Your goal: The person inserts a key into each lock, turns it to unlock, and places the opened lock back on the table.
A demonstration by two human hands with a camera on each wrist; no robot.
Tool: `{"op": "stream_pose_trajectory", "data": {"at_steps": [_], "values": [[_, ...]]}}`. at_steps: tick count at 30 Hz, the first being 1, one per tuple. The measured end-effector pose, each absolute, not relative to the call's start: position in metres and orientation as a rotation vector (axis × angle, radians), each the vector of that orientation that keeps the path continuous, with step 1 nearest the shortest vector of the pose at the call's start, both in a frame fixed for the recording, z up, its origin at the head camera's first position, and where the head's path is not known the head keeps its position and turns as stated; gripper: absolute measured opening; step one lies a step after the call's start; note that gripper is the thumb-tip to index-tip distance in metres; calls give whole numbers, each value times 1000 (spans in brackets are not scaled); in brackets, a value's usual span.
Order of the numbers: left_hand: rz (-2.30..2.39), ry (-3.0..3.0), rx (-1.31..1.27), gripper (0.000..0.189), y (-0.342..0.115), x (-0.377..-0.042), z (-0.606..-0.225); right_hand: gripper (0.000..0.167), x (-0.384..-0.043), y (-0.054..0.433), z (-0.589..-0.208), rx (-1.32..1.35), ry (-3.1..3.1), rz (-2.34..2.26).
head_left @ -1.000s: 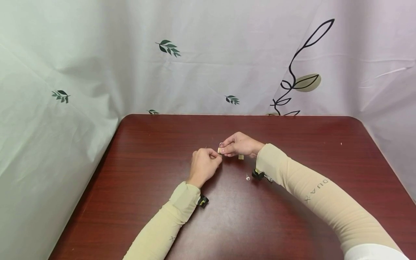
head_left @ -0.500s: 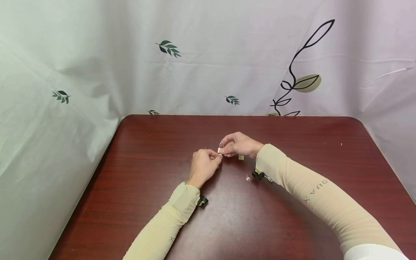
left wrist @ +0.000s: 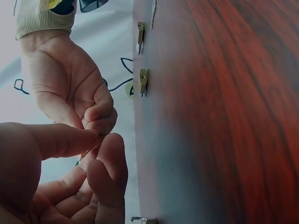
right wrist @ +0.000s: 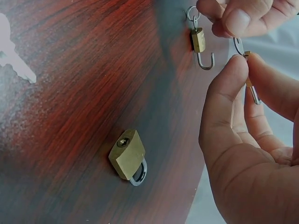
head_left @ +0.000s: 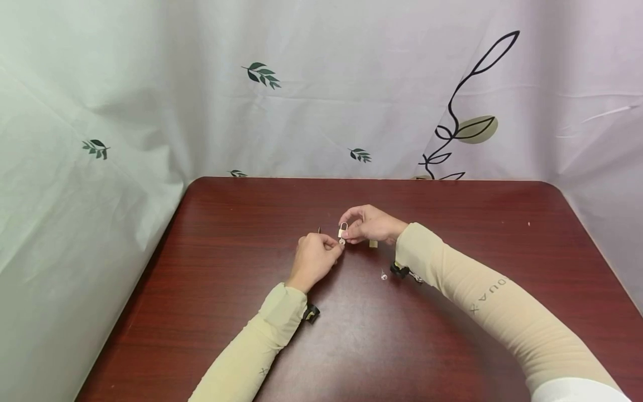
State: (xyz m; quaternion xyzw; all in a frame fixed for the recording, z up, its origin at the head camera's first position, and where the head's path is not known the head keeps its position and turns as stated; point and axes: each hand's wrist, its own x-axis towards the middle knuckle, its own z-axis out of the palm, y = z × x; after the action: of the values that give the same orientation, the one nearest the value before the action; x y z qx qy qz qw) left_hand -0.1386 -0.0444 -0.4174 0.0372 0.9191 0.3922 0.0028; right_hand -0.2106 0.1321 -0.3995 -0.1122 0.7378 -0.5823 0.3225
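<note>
In the head view my right hand (head_left: 374, 224) pinches a small brass padlock (head_left: 342, 233), its shackle pointing up. My left hand (head_left: 313, 257) holds a key (head_left: 342, 242) by its round head at the padlock's lower end. Up close in the right wrist view, the key (right wrist: 238, 45) meets the end of the held padlock (right wrist: 248, 82) between the thumb and fingers of my right hand (right wrist: 261, 144). Fingers hide most of the padlock body. In the left wrist view my left hand (left wrist: 70, 172) covers nearly all of the key.
A brass padlock (right wrist: 127, 155) lies on the dark red table (head_left: 341, 346). Farther left is an unlatched padlock (right wrist: 198, 40) with a key and ring attached. One loose key (head_left: 384, 276) lies nearer me, and more metal pieces (head_left: 416, 276) show beside my right wrist.
The key's round head has come into clearer view under the padlock as it turns between the left fingers. Both hands stay nearly in place, the left a little lower.
</note>
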Motion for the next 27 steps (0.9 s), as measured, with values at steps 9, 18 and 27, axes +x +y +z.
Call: {"op": "stream_pose_trajectory", "data": {"at_steps": [9, 18, 27], "values": [[1178, 2856, 163, 12, -49, -134, -418, 33, -211, 129, -400, -287, 1941, -1518], [1185, 2826, 178, 15, -51, -130, -417, 23, -211, 127, -399, -272, 1968, -1470], [1186, 2824, 173, 15, -52, -130, -420, 19, -213, 124, -401, -240, 1978, -1446]]}}
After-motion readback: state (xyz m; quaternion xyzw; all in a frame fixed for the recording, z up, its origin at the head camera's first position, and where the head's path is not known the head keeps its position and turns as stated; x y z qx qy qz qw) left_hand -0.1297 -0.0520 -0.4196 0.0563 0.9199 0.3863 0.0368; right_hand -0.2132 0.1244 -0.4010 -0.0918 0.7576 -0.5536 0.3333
